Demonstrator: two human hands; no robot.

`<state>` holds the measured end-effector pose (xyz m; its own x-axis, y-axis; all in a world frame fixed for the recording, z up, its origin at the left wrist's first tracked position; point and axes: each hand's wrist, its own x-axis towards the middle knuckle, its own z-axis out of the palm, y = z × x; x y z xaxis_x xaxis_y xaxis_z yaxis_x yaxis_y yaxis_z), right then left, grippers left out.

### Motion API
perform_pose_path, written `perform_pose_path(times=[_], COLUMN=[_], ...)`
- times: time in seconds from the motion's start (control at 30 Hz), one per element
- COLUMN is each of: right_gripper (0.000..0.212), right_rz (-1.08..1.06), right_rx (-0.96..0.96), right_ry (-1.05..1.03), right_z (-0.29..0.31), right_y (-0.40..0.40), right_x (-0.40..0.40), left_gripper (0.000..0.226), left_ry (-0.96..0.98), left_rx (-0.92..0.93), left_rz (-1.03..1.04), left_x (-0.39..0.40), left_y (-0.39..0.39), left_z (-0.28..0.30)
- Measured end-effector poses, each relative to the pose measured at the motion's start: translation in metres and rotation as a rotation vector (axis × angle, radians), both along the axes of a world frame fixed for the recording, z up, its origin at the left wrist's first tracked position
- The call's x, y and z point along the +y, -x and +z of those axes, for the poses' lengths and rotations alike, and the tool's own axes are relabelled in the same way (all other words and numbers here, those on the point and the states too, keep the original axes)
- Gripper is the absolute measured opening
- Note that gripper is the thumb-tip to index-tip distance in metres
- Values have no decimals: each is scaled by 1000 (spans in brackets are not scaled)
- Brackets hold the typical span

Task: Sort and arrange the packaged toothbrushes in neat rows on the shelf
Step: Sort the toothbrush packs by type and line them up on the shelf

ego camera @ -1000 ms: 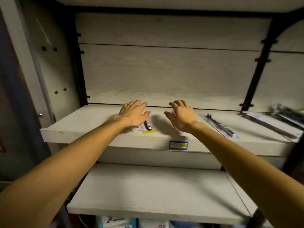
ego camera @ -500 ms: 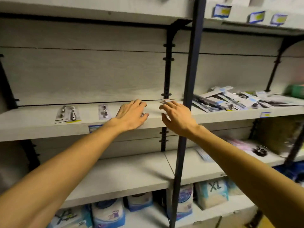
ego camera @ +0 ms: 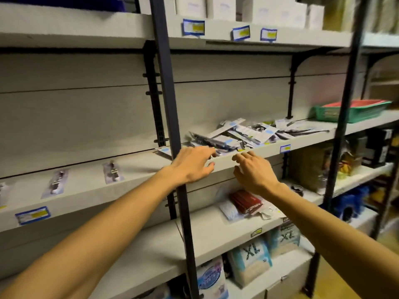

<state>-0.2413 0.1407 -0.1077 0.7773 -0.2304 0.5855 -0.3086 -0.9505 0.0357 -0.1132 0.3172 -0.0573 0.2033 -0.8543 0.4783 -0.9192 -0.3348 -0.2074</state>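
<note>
Since half a second ago, both hands have been carried rightward along the shelf [ego camera: 259, 153] toward the heap of packaged toothbrushes [ego camera: 248, 134]. At the shelf's front edge, just before the heap, the left hand [ego camera: 192, 165] and right hand [ego camera: 253, 171] are held with fingers loosely spread, nothing gripped. Blister-packed items [ego camera: 113, 172] are laid left of the heap.
</note>
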Motion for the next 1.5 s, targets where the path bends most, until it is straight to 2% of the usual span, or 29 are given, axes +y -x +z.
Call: perform_pose_path(times=[0.27,0.4,0.57,0.8,1.03,1.2,1.27,1.37,1.5], right_gripper=[40,41,43,47,68,67,64,51,38], right_rz=[-61,-90,-76,-42,82,176,199,210,284], right_rx=[26,24,59,108,231,289,252,108,-63], right_ry=[40,-51,-109,-103,-184,-296,-351,-429,-619], right_z=[25,42,39,36,34,41,39,39,45], right_y=[-32,-67,-104,-149,-186,-211,-218,-226,-233], right_x=[-136,-189,-228,-271,-312,-336,-341,-346,-355], left_gripper=[39,39,38,34,43,27,21,20,19], left_ry=[15,6,-9,-94,-148,-162,-173,-83,221], left_rx=[-4,-36,3,-90,-90,-101,-105,-71,13], left_rz=[98,175,302,353,516,649,694,748,746], left_x=[-145,-190,-224,-268,-308,-324,-325,-325,-323], left_y=[-50,-87,-124,-162,-185,-194,-197,-201,-202], left_z=[13,24,29,20,5,2,3,11,23])
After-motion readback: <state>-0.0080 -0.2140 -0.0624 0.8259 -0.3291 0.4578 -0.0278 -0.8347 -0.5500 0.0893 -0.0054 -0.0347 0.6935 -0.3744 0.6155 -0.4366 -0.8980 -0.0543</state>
